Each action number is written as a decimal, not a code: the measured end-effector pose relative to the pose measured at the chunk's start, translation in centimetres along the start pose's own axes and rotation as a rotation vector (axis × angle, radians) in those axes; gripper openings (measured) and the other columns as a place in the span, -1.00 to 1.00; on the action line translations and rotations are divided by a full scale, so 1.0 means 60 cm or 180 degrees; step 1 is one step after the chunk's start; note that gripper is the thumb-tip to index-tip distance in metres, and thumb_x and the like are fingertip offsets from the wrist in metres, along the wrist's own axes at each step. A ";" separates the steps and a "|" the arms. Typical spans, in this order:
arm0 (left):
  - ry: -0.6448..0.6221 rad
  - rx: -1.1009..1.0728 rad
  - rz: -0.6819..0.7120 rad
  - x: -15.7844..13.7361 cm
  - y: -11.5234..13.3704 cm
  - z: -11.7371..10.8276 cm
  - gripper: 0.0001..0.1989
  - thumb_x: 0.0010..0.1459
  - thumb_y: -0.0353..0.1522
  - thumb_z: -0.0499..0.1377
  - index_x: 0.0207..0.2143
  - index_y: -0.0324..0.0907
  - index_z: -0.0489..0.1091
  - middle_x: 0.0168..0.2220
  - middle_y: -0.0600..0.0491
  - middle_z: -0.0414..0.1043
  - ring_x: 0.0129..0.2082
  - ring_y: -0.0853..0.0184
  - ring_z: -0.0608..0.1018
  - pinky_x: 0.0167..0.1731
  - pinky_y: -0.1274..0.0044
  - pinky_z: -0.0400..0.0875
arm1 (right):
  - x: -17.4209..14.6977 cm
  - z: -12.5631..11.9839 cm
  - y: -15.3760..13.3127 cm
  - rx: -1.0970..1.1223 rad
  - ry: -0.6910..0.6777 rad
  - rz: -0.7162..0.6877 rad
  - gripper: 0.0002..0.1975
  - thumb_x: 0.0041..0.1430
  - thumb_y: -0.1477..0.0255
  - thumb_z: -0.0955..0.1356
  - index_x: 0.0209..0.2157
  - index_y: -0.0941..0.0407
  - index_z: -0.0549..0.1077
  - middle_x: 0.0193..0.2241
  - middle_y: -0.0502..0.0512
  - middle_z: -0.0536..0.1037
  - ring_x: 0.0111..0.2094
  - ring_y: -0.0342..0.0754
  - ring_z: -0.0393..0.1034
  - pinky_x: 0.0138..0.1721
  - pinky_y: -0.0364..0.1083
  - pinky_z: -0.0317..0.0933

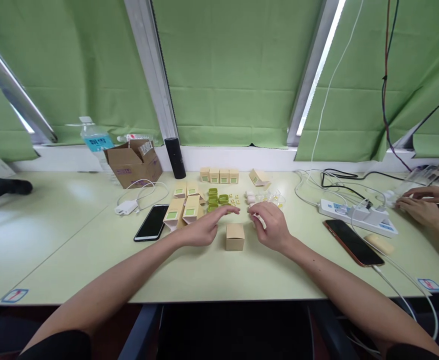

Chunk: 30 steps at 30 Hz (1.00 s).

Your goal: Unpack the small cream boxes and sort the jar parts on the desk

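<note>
A small closed cardboard box (235, 237) stands on the table between my hands, and neither hand touches it. My left hand (203, 227) is just left of and above it, fingers stretched out to the right, holding nothing I can see. To the box's right, my right hand (270, 226) hovers with curled fingers; thumb and fingertips look apart. Beyond the hands are several green containers (212, 192), small yellowish pieces (235, 199), pale pink cylinders (250, 196) and clear plastic parts (277, 197). Several open boxes with green labels (192, 207) are beside my left wrist, partly hidden by it.
A black phone (151, 223) and white charger (127, 207) lie left, before a brown carton (135, 162) and black cylinder (175, 158). Small boxes (219, 175) line the back. At right are a power strip (357, 216), another phone (352, 242), cables and another person's hands (422, 207).
</note>
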<state>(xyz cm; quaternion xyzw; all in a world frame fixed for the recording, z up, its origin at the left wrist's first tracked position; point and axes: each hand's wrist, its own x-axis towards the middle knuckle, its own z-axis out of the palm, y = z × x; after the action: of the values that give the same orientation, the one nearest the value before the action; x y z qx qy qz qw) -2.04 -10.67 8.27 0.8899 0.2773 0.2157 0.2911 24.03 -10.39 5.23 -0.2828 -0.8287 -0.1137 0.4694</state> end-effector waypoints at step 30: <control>0.1377 0.0870 -0.0223 -0.021 -0.010 0.133 -0.38 0.24 -0.31 0.23 0.25 -0.14 0.01 0.17 -0.26 0.34 0.16 -0.02 0.51 0.05 0.11 0.51 | 0.005 -0.001 -0.080 0.0610 -0.1263 0.0975 -0.54 0.21 0.52 0.34 0.14 0.06 0.29 0.14 0.28 0.34 0.03 0.14 0.41 -0.05 0.16 0.45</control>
<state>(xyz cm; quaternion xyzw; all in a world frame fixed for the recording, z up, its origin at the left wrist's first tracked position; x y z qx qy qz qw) 1.12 -14.23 1.75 0.8440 0.3903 0.3513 0.1094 21.20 -14.22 5.89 -0.3760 -0.8590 0.0953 0.3342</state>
